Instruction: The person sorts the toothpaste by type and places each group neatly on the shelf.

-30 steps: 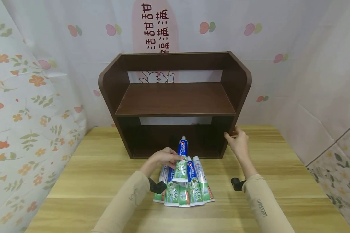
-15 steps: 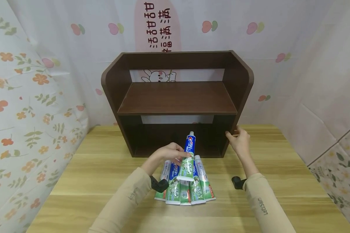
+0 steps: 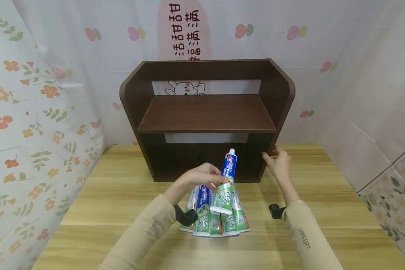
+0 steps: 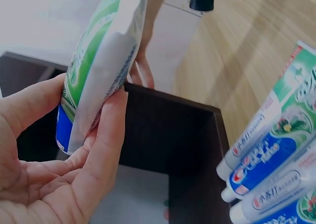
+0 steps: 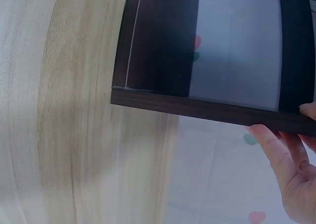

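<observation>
While I follow from afar, the left hand (image 3: 206,176) pinches one toothpaste tube (image 3: 225,192), tilted, a little below the centre of the head view, before the brown shelf (image 3: 206,112). The right hand (image 3: 279,163) grips the shelf's side, right of centre. I judge the work to be early: one tube is lifted, while five other tubes (image 3: 203,210) lie fanned on the table (image 3: 121,213), lower centre. Compared with one second ago, the held tube has shifted rightward and leans more; the right hand keeps its place.
</observation>
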Action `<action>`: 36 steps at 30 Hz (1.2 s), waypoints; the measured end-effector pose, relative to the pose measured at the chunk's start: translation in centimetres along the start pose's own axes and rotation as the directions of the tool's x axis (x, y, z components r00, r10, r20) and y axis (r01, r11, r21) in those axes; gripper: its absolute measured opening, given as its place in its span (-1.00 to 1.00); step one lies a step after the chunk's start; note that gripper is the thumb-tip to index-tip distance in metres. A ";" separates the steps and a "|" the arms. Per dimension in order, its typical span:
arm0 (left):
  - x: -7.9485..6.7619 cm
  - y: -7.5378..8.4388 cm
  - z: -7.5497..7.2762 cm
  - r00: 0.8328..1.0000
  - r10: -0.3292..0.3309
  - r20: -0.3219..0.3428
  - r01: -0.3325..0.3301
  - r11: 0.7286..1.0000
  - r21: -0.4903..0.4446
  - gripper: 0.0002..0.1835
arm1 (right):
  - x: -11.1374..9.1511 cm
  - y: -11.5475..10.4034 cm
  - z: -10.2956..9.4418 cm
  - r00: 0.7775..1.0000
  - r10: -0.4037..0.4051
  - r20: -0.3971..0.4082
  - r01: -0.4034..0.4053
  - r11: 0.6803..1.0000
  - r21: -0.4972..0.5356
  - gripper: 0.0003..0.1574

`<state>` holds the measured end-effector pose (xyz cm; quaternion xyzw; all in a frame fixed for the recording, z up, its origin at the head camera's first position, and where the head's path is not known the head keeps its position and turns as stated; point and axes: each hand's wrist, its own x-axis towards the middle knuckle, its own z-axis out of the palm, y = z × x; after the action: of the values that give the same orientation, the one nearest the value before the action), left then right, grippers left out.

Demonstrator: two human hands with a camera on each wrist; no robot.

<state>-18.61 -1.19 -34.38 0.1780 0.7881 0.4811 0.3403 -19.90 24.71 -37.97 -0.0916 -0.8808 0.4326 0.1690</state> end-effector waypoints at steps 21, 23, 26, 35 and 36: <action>-1.3 5.9 0.0 0.993 0.118 0.015 -0.118 0.993 0.009 -0.63 | 0.1 0.2 0.0 1.000 0.002 -0.018 -0.002 1.000 -0.005 -0.66; -1.2 6.8 -0.3 0.992 0.127 0.001 -0.127 0.992 0.017 -0.64 | 0.0 0.2 0.0 1.000 0.007 -0.012 -0.007 1.000 0.006 -0.65; -0.8 8.0 -0.8 0.990 0.140 -0.021 -0.140 0.990 0.024 -0.64 | 0.0 0.1 0.1 1.000 0.021 -0.001 -0.021 1.000 0.009 -0.64; 1.7 12.0 -2.4 0.986 0.106 -0.128 -0.101 0.994 0.044 -0.59 | -0.2 -0.1 -0.1 1.000 0.007 -0.007 -0.007 1.000 0.014 -0.64; 2.1 12.4 -2.6 0.985 0.099 -0.143 -0.095 0.995 0.040 -0.58 | -0.2 -0.1 -0.2 1.000 0.007 -0.010 -0.007 1.000 0.013 -0.65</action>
<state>-22.47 4.32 -23.42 0.1864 0.8089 0.4956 0.2555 -19.62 24.70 -37.85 -0.0958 -0.8768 0.4385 0.1723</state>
